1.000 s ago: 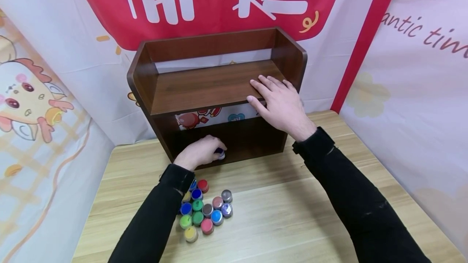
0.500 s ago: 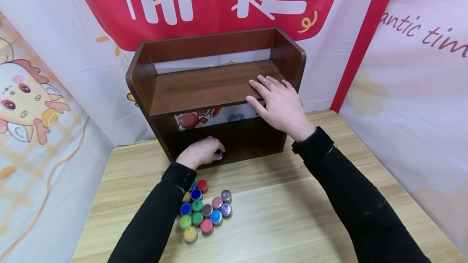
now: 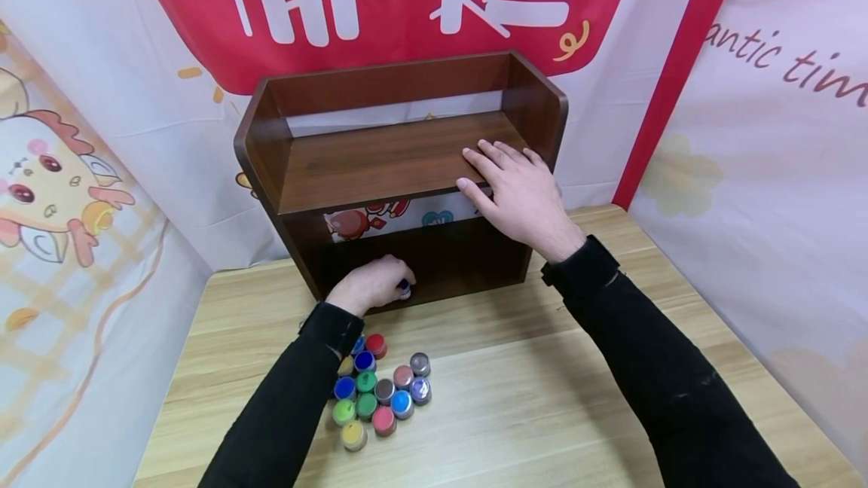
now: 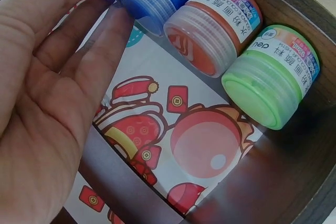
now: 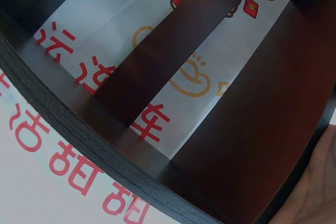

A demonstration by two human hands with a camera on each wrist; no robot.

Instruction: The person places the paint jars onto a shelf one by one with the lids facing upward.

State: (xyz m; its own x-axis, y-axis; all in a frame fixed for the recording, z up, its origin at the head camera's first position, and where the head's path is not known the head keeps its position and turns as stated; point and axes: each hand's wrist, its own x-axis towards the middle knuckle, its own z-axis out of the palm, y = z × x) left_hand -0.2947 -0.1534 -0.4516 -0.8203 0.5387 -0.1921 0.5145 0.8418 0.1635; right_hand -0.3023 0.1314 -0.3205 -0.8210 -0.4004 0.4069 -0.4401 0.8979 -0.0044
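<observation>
My left hand (image 3: pixel 374 282) reaches into the lower compartment of a dark brown wooden shelf (image 3: pixel 386 164). Its thumb and fingers pinch a small dark blue paint jar (image 3: pixel 404 289), partly hidden by the hand. Beside this jar, the left wrist view shows a row of a blue paint jar (image 4: pixel 157 1), an orange-red paint jar (image 4: pixel 210 30) and a light green paint jar (image 4: pixel 273 74) inside the compartment. Fingers spread, my right hand (image 3: pixel 522 198) rests on the upper board near its front right edge; the right wrist view catches only part of the hand (image 5: pixel 310 187).
A cluster of several paint jars (image 3: pixel 366 404) in many colours stands on the wooden table (image 3: pixel 515 398) in front of the shelf, partly behind the left sleeve. Printed cloth (image 3: pixel 597 134) hangs behind the shelf and along both sides.
My left hand has slid slightly to the left along the lower compartment with the dark blue paint jar. The right hand stays in place on the upper board.
</observation>
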